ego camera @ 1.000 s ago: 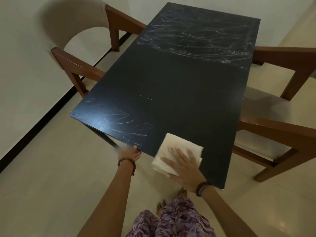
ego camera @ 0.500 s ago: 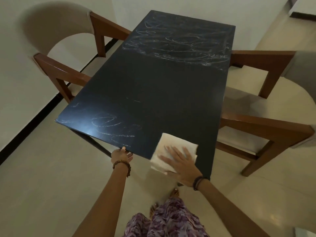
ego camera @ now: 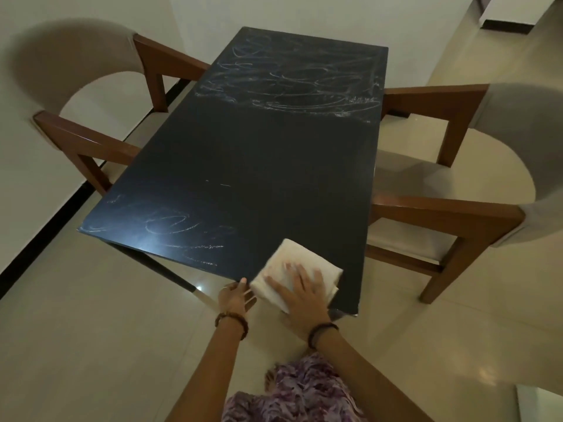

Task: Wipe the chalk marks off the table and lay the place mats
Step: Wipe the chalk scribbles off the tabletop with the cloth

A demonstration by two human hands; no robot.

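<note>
A person stands at the near short end of a long dark table [ego camera: 274, 166], looking down its length. Their right hand [ego camera: 300, 295] lies flat on a folded pale cloth [ego camera: 297, 269], fingers straight and spread, pressing it onto the tabletop close to the near edge. The left hand [ego camera: 234, 296] sits just to the left of the cloth at the table's edge; its fingers seem to rest on or hook over the rim, though the angle leaves it unclear whether they actually grip it.

Chalk marks remain in two patches. The near patch of scribbles [ego camera: 170, 229] lies to the left of the cloth hand and slightly beyond it, along the near-left corner. It sits closer to the left hand, but the cloth is under the right, so the wipe would probably sweep leftward across the person's body. The far patch of scribbles [ego camera: 292, 83] covers the far end of the table, straight ahead of both hands along the table's long axis and well out of reach from here. The middle stretch between looks mostly clean, apart from a few small dashes [ego camera: 219, 183].

A wooden armchair [ego camera: 88, 138] stands to the left of the table and another armchair [ego camera: 457, 214] to the right. No place mats are visible.
</note>
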